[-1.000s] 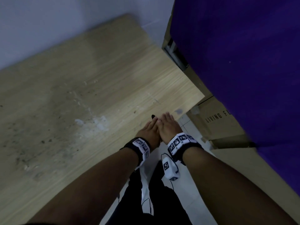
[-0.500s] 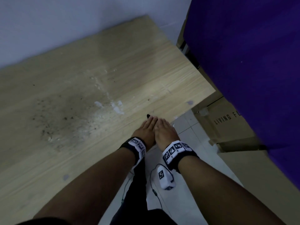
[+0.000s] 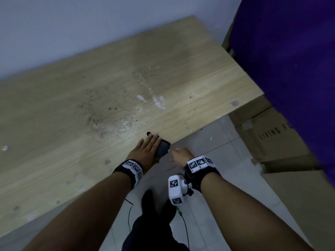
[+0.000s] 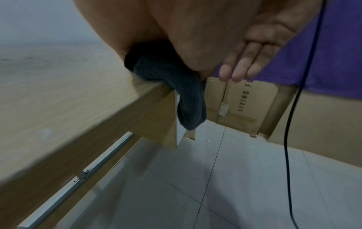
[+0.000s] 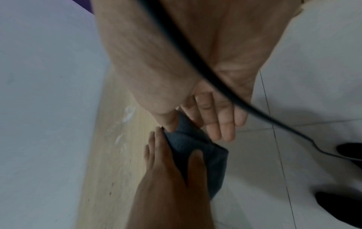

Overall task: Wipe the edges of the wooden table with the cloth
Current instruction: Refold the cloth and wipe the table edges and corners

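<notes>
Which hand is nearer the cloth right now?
Left. The left hand presses flat on the cloth at the table edge; the right hand sits just beside it.

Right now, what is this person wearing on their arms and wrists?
Both forearms are bare, with no sleeves. The left hand and right hand each have a black wrist strap carrying white blocks printed with black square marker patterns. A white camera unit hangs under the right wrist, trailing a thin black cable.

We see dim, bluish indoor light, grainy noise in all views, soft shadows on the floor tiles (image 4: pixel 245 178), motion blur along the table edge (image 4: pixel 78 139), wide-angle bending at the borders, wrist views soft and smeared.
</notes>
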